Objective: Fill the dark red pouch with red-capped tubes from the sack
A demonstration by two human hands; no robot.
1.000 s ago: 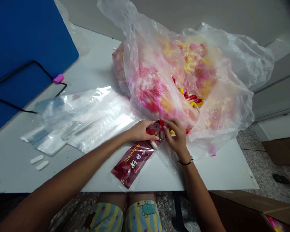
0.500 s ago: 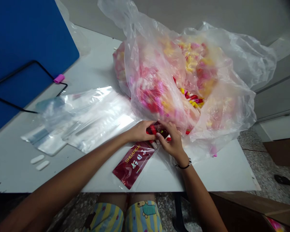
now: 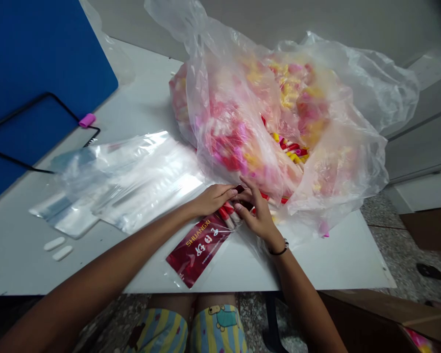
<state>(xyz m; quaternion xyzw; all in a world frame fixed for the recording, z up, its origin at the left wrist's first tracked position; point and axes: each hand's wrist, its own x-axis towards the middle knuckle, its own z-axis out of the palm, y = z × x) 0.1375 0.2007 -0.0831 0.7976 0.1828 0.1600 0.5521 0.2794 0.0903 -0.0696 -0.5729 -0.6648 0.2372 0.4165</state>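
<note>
A clear plastic packet point(image 3: 177, 280) with a maroon printed card point(image 3: 200, 250) inside lies slanted near the table's front edge. Several red-and-white tubes point(image 3: 228, 214) sit in its upper part, above the card. My left hand point(image 3: 213, 198) is closed on the packet's upper left edge, thumb and fingers pressed together. From the other side, my right hand point(image 3: 259, 213) pinches at the upper end, its fingers curled; they partly hide that end. Just beyond both hands rests a big translucent bag point(image 3: 238, 132) filled with red, yellow and pink pieces.
Flat clear plastic bags point(image 3: 143, 176) are piled at the left. Two white pieces point(image 3: 62, 253) lie in front of them. A blue panel point(image 3: 47, 44) with a black wire frame point(image 3: 22, 110) stands at the far left. Cardboard boxes point(image 3: 367, 314) are on the floor at right.
My left fingers have drawn together and moved slightly up, so more of the red-and-white tubes shows. The packet has shifted a little to the left.
</note>
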